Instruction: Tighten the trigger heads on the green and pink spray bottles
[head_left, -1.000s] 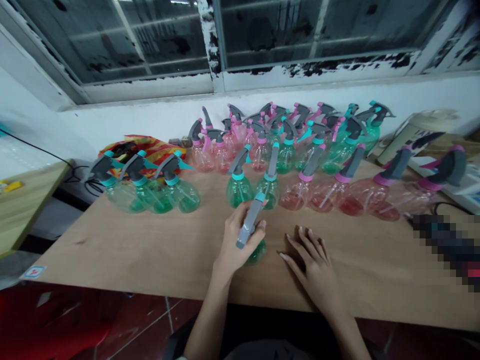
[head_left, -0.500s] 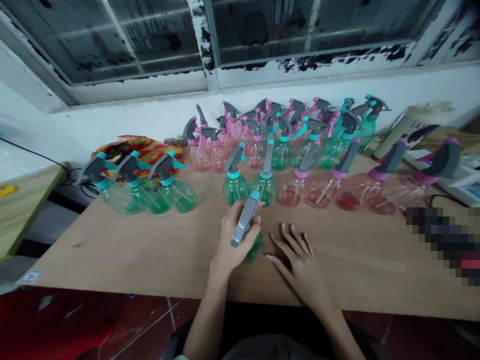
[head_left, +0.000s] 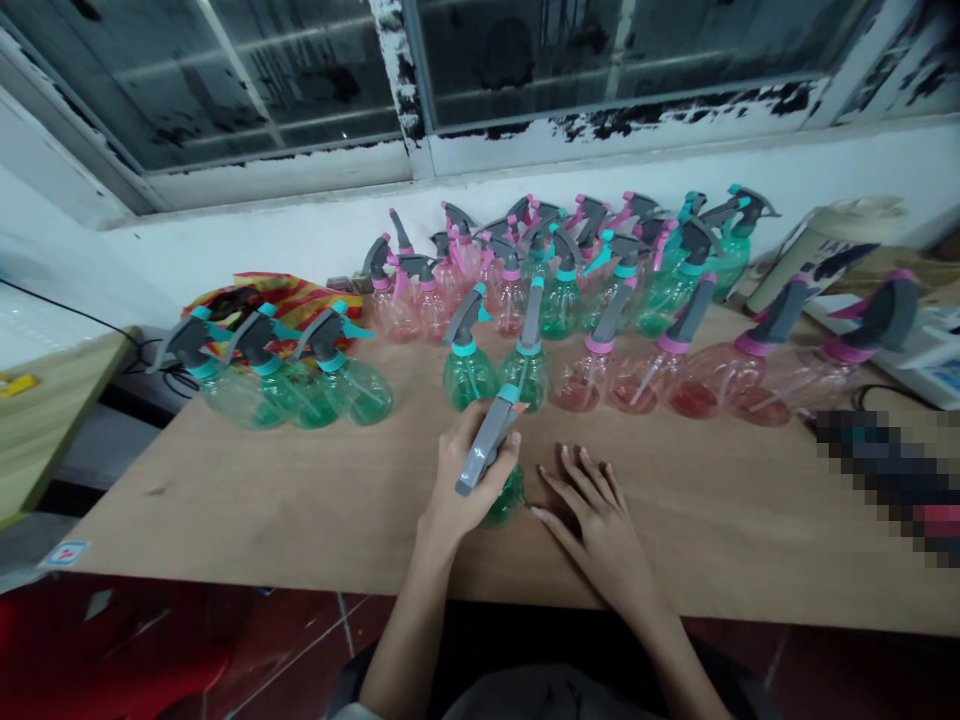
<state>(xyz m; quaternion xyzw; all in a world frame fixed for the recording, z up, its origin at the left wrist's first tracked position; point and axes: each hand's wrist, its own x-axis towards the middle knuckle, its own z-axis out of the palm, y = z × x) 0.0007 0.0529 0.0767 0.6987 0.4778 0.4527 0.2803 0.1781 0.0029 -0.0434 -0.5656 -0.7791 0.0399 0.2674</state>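
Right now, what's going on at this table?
A person's left hand grips a green trigger spray bottle by its upper part, near the table's front edge. The right hand is empty, fingers spread on the wooden table beside it. Just beyond stands a row of two green bottles and four pink bottles. Three more green ones stand to the left, and a mixed pink-and-green cluster lines the wall.
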